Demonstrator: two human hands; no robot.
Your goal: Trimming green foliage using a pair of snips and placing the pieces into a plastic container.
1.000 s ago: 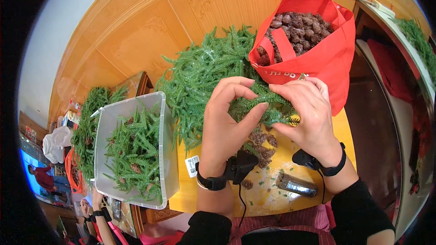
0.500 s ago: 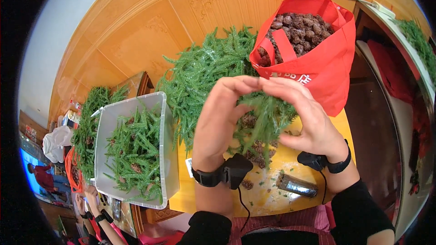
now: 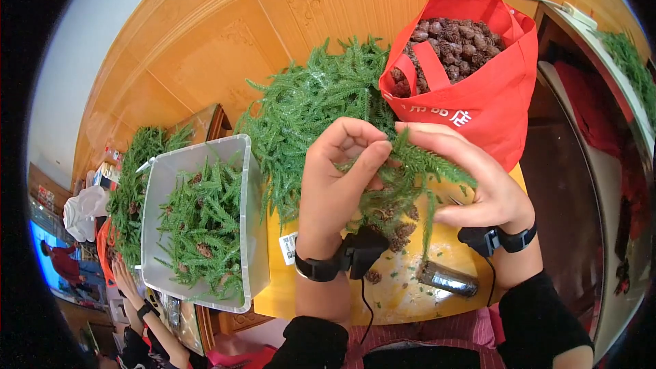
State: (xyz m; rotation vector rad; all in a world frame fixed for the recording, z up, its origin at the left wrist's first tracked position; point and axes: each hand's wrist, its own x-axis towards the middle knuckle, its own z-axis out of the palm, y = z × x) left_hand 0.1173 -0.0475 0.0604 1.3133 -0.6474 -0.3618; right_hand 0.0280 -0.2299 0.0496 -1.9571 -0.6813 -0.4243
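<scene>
Around the middle of the yellow table, my left hand (image 3: 335, 188) is closed, thumb and fingertips pinching the base of a green artificial pine sprig (image 3: 430, 164). My right hand (image 3: 478, 181) curves round the sprig's other side, its fingers stretched behind the needles and its thumb well apart. Below the sprig lie brown pine cones (image 3: 402, 236), partly hidden by the greenery and my left hand. A loose small pine cone (image 3: 372, 277) rests nearer me. To its right a dark, shiny cylinder (image 3: 447, 279) lies on its side.
Behind my left hand is a heap of pine sprigs (image 3: 314, 102). A red bag (image 3: 471, 109) full of pine cones stands back right. At left, a clear plastic bin (image 3: 244, 232) contains sprigs with cones. Another person's hands (image 3: 126, 280) show far left. Green scraps dot the yellow tabletop (image 3: 403, 301).
My left fingers have turned into a pinch at the sprig's base. The sprig has swung to point right, and my hands have drawn slightly apart.
</scene>
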